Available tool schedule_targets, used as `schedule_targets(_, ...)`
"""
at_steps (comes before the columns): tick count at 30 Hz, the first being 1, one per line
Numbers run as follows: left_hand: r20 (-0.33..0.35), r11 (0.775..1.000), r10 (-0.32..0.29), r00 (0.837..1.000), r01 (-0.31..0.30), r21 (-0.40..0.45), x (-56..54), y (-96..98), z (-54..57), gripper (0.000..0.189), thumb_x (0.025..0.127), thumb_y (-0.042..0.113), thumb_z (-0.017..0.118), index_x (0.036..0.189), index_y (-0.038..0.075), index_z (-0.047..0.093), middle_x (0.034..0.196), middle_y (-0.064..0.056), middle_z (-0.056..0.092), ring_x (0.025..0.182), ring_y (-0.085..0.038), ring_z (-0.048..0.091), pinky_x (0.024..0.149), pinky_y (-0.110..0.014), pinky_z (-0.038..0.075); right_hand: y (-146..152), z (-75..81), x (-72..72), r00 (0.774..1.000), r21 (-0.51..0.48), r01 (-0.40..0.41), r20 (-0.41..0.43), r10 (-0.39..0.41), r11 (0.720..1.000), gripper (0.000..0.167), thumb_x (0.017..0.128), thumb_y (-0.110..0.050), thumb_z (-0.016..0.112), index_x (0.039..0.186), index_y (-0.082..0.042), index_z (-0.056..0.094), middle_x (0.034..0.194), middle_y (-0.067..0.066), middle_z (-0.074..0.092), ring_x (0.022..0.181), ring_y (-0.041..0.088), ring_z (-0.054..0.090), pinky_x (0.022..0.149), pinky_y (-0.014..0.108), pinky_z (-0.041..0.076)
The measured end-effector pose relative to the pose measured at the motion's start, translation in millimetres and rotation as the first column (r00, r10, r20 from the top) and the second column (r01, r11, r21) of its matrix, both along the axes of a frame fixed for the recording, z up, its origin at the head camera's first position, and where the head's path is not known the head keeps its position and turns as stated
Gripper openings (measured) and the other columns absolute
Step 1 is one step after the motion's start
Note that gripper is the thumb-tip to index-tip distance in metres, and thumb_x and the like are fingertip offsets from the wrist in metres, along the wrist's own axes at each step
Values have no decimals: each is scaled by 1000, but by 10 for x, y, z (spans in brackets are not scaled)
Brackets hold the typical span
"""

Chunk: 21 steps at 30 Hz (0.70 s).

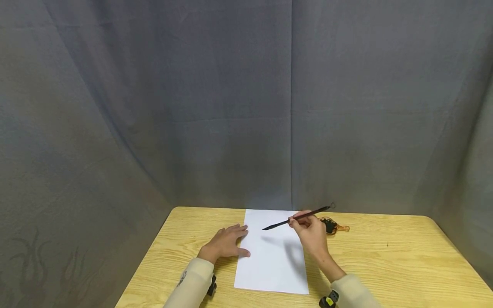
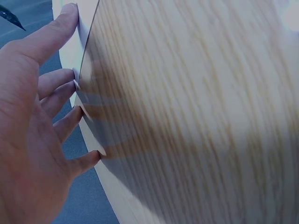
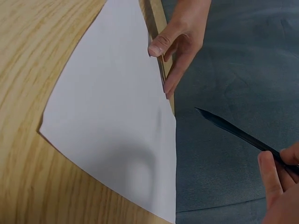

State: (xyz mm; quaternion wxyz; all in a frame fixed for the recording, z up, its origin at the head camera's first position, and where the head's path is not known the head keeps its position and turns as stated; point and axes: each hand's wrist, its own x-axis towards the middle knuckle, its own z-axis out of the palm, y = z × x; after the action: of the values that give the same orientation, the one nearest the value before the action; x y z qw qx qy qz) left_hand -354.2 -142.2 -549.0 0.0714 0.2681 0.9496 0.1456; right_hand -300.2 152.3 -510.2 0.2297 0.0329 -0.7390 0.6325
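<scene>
A blank white sheet of paper (image 1: 273, 269) lies on the wooden table. My left hand (image 1: 226, 243) rests with spread fingers at its left edge, the thumb and fingertips touching the margin. In the left wrist view, the fingertips (image 2: 70, 18) of that hand meet the paper's edge. Above the paper, my right hand (image 1: 313, 235) pinches a dark ink brush (image 1: 300, 219) by the middle of its handle. The brush's black tip points left and hangs over the sheet, casting a shadow. The right wrist view shows the brush (image 3: 233, 130) clear of the paper.
To the right of the paper, partly behind my right hand, lies a small amber-rimmed dish (image 1: 332, 226) with black contents and a short handle. The wooden table (image 1: 396, 261) reaches back to a grey curtain (image 1: 231, 128), which also hangs at both sides.
</scene>
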Motion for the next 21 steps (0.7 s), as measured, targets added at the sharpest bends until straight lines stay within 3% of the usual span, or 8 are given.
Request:
schedule_targets(10,16,1000,12,1000,-12,11,-10,9,-19,86,89,58,80,158,13,53,170,0,43,161,-31,36,127,-71,26,-57,-85,8,1000,88,-11,8,11,996,5,92,0,80,95,0,77,93,15,82,79,8,79,70,16,61)
schedule_targets(15,22,1000,16,1000,-17,19,-12,12,-20,85,89,57,81,157,13,54,170,0,44,161,-31,35,127,-71,25,-97,-112,-12,999,84,-21,-36,24,996,7,89,0,83,91,3,77,90,15,80,79,10,80,71,16,62)
schedule_targets(21,14,1000,14,1000,-14,13,-4,20,-23,85,89,58,81,157,13,55,170,0,44,160,-30,36,127,-70,27,-132,-139,-8,999,73,-44,-16,45,996,6,89,2,82,92,2,77,91,15,79,80,7,78,73,16,62)
